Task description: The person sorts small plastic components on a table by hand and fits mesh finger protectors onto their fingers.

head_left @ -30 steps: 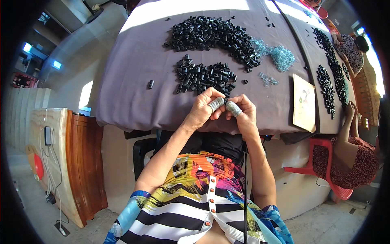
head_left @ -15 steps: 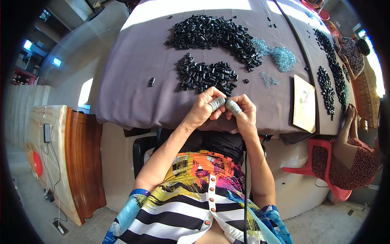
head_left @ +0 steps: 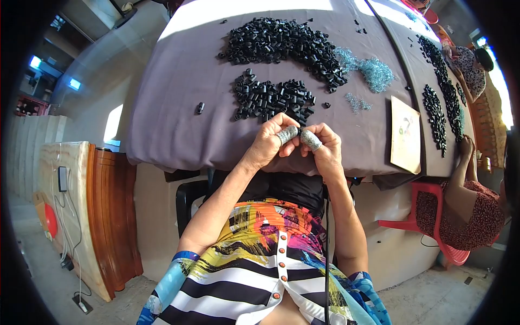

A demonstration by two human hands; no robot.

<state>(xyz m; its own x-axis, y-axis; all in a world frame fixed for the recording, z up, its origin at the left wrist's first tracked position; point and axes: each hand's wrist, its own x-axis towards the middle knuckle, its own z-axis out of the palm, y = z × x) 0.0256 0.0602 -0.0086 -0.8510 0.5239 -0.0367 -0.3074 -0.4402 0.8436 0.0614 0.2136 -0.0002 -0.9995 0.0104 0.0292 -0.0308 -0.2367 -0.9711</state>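
My left hand (head_left: 266,143) and my right hand (head_left: 328,150) meet over the near edge of the cloth-covered table. Both are closed, with fingertips pinched together and grey wrappings around the thumbs. Between the fingertips shows a small black piece (head_left: 300,130), mostly hidden, so its exact shape is unclear. Just beyond the hands lies a smaller heap of short black tube-like parts (head_left: 273,98). Behind it spreads a larger heap of the same parts (head_left: 276,42). One paired black part (head_left: 200,108) stands alone to the left.
Shiny bluish wire-like bits (head_left: 376,75) lie right of the heaps. A tan board (head_left: 405,135) rests near the right front edge. On the far right are more black parts (head_left: 435,119), two other people and a red plastic chair (head_left: 428,216). A wooden cabinet (head_left: 111,216) stands left.
Both hands stay together in nearly the same pose, with only slight finger movement. The whole view has shifted a little.
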